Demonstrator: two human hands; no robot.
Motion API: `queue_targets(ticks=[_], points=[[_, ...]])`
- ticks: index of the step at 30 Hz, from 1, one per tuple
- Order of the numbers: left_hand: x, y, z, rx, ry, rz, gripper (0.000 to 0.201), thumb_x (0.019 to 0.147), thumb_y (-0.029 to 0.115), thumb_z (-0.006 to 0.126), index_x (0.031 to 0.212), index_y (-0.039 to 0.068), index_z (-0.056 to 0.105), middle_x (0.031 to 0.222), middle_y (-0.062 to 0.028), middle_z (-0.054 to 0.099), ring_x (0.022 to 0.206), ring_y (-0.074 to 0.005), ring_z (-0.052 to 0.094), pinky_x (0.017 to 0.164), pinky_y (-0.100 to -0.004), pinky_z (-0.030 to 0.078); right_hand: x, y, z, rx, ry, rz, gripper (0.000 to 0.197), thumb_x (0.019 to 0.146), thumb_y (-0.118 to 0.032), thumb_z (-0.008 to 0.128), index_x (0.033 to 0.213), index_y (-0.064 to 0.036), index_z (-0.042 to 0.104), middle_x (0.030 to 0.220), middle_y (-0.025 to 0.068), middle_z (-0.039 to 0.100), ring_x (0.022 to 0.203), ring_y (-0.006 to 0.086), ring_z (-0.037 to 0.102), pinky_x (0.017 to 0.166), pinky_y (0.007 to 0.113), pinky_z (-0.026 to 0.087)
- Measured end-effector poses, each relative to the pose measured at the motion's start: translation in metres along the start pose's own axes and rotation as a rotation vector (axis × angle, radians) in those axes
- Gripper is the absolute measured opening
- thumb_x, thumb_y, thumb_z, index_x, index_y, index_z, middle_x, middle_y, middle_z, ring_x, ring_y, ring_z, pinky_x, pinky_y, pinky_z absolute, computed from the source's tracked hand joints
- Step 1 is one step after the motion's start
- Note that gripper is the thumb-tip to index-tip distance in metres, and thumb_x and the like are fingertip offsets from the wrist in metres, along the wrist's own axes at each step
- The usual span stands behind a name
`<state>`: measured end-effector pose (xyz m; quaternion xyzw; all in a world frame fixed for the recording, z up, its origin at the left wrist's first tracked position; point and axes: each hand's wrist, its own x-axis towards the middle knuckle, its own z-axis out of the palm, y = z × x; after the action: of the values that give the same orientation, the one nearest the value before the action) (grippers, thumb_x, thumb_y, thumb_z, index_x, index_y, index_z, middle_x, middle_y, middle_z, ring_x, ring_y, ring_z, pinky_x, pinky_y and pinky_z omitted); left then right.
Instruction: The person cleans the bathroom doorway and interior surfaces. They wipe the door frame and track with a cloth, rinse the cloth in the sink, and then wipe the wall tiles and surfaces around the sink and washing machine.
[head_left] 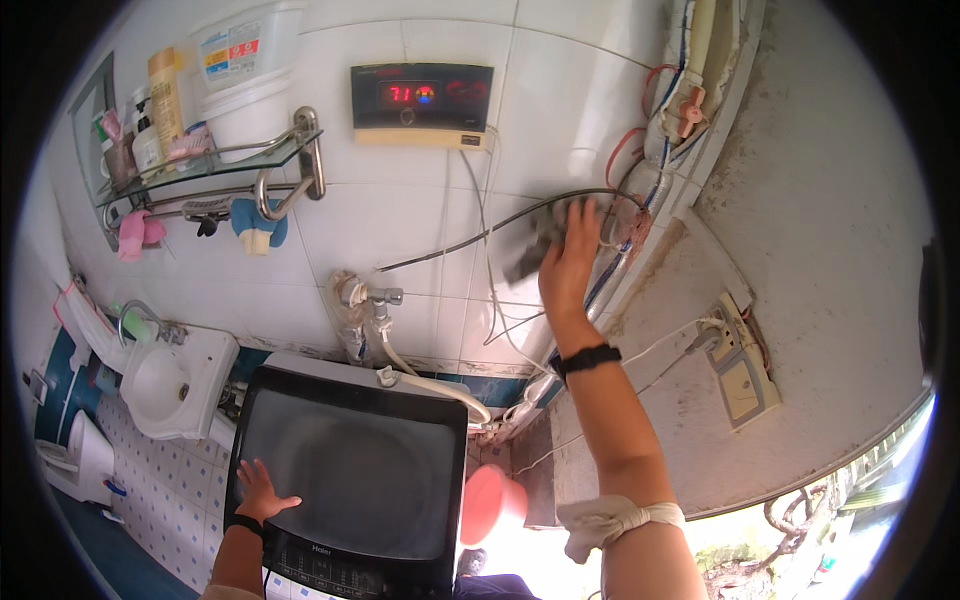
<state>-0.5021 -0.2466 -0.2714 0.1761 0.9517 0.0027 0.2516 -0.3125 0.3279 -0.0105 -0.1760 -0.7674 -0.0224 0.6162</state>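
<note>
My right hand (pixel 572 250) is raised to the white tiled wall. A dark grey cloth (pixel 525 262), smeared by motion, is under its fingers and against the tiles. A thin black cable (pixel 500 222) runs across the wall and passes behind or beside that hand; the exact contact is hidden. My left hand (pixel 264 493) has its fingers spread over the left edge of a top-loading washing machine's dark lid (pixel 350 470), holding nothing. Both wrists wear black bands, and a pale cloth (pixel 610 520) is tied round my right arm.
A water heater display (pixel 422 105) hangs above, with a tap (pixel 385 297) and hose below it. A glass shelf (pixel 220 165) with bottles is at upper left, over a washbasin (pixel 170 385). Right are pipes (pixel 655 165) and sockets (pixel 740 370); a pink bucket (pixel 493 505) stands beside the machine.
</note>
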Motion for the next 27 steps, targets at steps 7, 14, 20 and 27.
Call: queue_targets(ticks=[7,14,20,27], points=[[0.010,-0.010,0.017,0.006,0.017,0.057,0.140,0.051,0.060,0.080,0.142,-0.002,-0.006,0.145,-0.0314,-0.012,0.134,-0.0493,-0.010,0.103,-0.0602,0.023,0.119,0.023,0.016,-0.243,0.225,0.021,0.067,0.076,-0.002,0.056,0.135,0.0061,0.026,0.144,0.0264,0.019,0.128,0.0484,0.024,0.107,0.051,0.023],[0.022,-0.028,0.026,0.017,0.078,0.079,0.142,0.049,0.064,0.078,0.142,-0.003,-0.006,0.145,-0.0326,-0.013,0.133,-0.0513,-0.010,0.103,-0.0610,0.023,0.058,0.015,0.041,-0.185,0.165,0.154,0.066,0.075,0.000,0.053,0.135,0.0073,0.027,0.146,0.0243,0.018,0.131,0.0456,0.021,0.109,0.049,0.021],[0.006,-0.002,0.003,-0.033,0.007,0.083,0.142,0.049,0.064,0.078,0.142,-0.003,-0.007,0.145,-0.0314,-0.014,0.134,-0.0493,-0.011,0.101,-0.0623,0.024,-0.036,0.013,0.022,-0.126,-0.093,0.286,0.057,0.075,0.005,0.050,0.130,0.0054,0.037,0.142,0.0244,0.028,0.129,0.0429,0.028,0.109,0.045,0.022],[0.003,-0.005,0.006,-0.008,-0.016,0.046,0.141,0.050,0.064,0.078,0.143,-0.002,-0.004,0.146,-0.0298,-0.014,0.135,-0.0466,-0.011,0.102,-0.0609,0.024,0.030,-0.069,-0.069,0.357,0.015,0.319,0.042,0.078,0.005,0.051,0.120,0.0042,0.051,0.124,0.0235,0.052,0.114,0.0396,0.050,0.100,0.040,0.037]])
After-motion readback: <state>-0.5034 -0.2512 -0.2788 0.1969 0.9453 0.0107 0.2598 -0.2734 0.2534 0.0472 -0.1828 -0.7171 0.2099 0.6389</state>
